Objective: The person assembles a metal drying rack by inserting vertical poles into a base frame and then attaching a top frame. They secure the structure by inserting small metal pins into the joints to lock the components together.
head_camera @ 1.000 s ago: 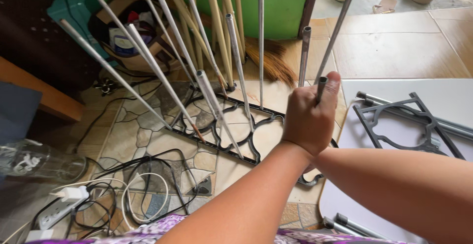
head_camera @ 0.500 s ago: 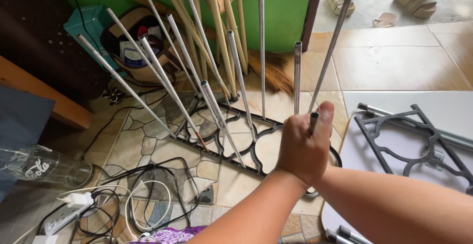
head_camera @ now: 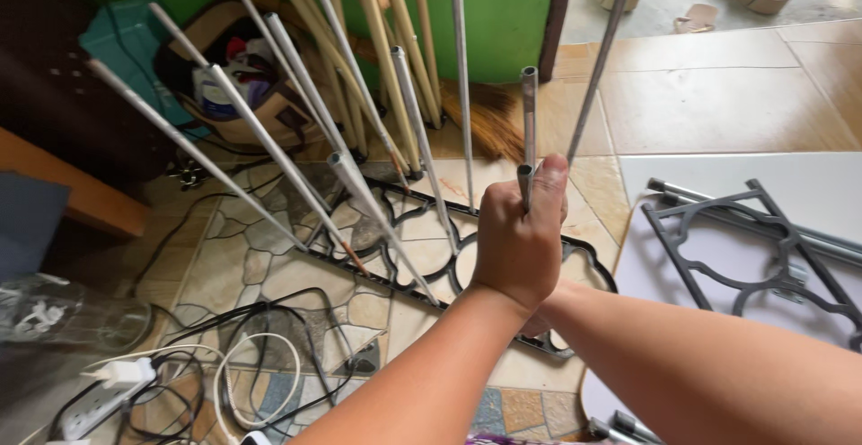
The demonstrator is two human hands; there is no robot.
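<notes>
left hand (head_camera: 519, 243) grip closed around short grey metal tube (head_camera: 524, 185), upright above black scrollwork frame (head_camera: 431, 256); right hand grip hidden, state unclear.

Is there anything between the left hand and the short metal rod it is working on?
Nothing visible: the left hand is already closed around the short metal rod, thumb along it. The right hand is hidden behind it.

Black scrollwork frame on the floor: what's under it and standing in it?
The black frame lies on patterned stone tiles, with silver rods standing up from it. The left hand grips one rod; the right hand is hidden behind it, along with that frame section.
</notes>
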